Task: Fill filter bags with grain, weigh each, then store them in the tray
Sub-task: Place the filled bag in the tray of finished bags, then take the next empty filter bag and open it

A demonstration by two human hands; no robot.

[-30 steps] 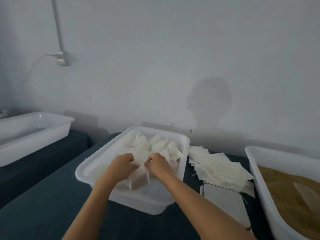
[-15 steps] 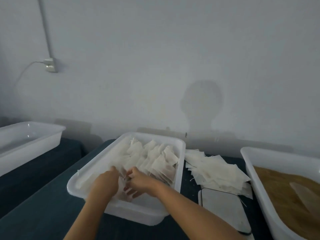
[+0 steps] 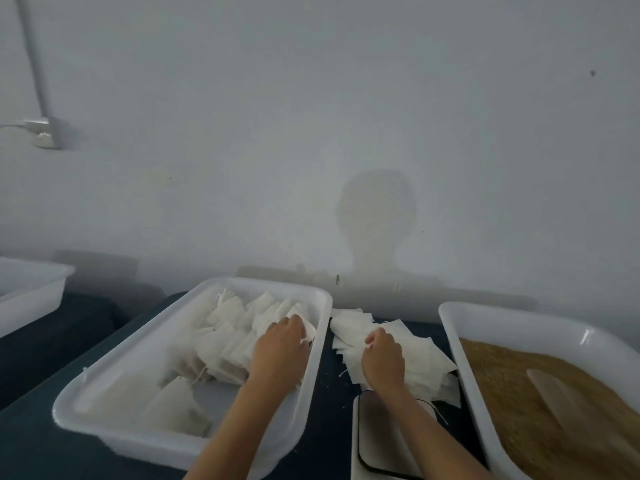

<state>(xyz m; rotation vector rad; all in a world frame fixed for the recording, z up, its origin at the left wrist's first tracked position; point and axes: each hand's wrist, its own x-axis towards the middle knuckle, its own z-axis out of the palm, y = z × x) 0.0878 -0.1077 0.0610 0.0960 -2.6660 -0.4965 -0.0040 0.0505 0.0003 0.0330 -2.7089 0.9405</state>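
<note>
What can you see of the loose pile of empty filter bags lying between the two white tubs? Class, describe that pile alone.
The pile of empty filter bags is a loose, untidy heap of flat, thin white squares that look like paper or fine fabric, overlapping at odd angles, with a few thin strings trailing out. It lies on the dark table between the two tubs, behind the scale. The right hand rests on it, fingers curled at a bag's edge.

Tray (image 3: 86, 393) of filled filter bags (image 3: 221, 344) at centre left on the surface (image 3: 31, 452), pile of empty filter bags (image 3: 426, 362) just right of it, scale (image 3: 377, 448) in front of the pile, tub of grain (image 3: 540, 403) at far right, another tub (image 3: 31, 292) far left
</note>
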